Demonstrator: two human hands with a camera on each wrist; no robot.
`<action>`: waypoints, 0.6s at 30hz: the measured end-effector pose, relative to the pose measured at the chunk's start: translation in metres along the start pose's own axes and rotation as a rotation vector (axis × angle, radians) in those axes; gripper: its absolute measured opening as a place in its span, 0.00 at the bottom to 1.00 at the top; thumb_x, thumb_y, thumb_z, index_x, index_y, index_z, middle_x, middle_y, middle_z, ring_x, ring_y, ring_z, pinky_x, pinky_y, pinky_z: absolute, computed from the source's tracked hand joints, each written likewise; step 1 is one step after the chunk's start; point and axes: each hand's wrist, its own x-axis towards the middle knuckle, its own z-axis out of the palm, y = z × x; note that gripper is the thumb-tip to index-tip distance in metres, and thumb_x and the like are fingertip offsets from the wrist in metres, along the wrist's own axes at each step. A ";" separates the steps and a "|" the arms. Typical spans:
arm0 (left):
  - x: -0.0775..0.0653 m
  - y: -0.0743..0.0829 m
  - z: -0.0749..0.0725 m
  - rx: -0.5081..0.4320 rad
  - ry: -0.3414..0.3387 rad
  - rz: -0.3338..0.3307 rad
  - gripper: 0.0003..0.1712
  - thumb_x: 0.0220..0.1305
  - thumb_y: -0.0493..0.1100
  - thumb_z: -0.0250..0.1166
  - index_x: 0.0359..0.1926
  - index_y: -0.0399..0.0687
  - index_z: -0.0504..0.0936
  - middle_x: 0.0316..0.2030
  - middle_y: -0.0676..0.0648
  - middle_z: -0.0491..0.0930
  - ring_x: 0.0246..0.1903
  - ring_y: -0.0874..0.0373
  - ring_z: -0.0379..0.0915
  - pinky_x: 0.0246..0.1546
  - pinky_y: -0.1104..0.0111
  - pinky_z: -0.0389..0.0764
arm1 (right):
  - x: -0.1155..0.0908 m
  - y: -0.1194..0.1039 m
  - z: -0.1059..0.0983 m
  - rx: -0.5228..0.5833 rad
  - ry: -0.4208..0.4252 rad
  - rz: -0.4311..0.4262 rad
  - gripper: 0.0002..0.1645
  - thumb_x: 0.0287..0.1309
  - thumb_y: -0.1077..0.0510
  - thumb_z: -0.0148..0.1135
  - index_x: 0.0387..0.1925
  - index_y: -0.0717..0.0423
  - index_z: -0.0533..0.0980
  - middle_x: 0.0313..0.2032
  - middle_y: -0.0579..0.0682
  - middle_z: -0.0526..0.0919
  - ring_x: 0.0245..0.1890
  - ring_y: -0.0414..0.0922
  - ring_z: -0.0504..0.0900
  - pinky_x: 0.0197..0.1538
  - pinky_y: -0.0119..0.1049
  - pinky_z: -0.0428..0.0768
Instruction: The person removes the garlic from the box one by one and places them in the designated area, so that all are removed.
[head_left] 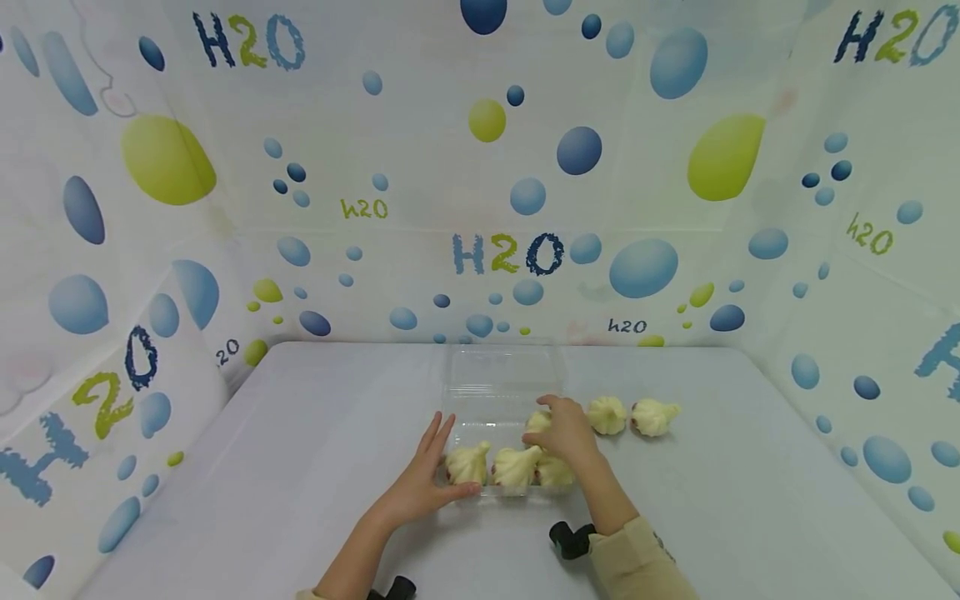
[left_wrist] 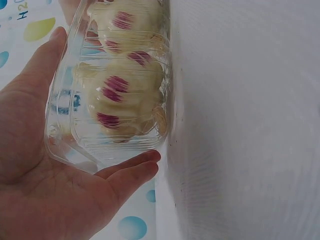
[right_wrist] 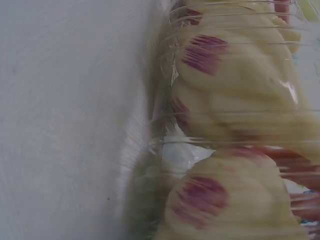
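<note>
A clear plastic clamshell box [head_left: 468, 432] sits on the white table with its lid [head_left: 502, 372] laid back. Along its front side is a row of pale garlic bulbs: one on the left [head_left: 468, 463], one in the middle [head_left: 514, 468] and one on the right [head_left: 555, 472]. My right hand [head_left: 568, 432] grips another garlic bulb [head_left: 537, 422] over the back right of the box. At the box's left end, my left hand [head_left: 418, 490] rests with fingers straight and thumb along the front corner. Purple streaks mark the bulbs [left_wrist: 117, 95] seen through the box wall in the left wrist view.
Two more garlic bulbs lie on the table right of the box, one nearer [head_left: 607, 415] and one farther out [head_left: 654, 417]. Black wrist mounts [head_left: 572, 540] show below the hands. A printed curtain [head_left: 420, 167] surrounds the table's back and sides.
</note>
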 end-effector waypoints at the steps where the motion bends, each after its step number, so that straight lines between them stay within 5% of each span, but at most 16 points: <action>1: 0.000 0.000 0.000 -0.001 0.000 -0.001 0.59 0.49 0.57 0.69 0.72 0.50 0.41 0.70 0.37 0.31 0.66 0.36 0.35 0.57 0.40 0.54 | 0.001 0.000 0.000 0.001 -0.005 0.007 0.35 0.36 0.56 0.76 0.48 0.65 0.74 0.46 0.62 0.78 0.49 0.60 0.72 0.50 0.51 0.71; 18: 0.000 0.000 0.001 0.000 0.005 -0.002 0.59 0.49 0.56 0.70 0.72 0.49 0.41 0.70 0.38 0.31 0.66 0.36 0.37 0.57 0.40 0.54 | 0.013 -0.003 0.001 -0.099 -0.087 0.024 0.34 0.30 0.55 0.78 0.43 0.65 0.76 0.40 0.58 0.80 0.42 0.55 0.76 0.47 0.47 0.73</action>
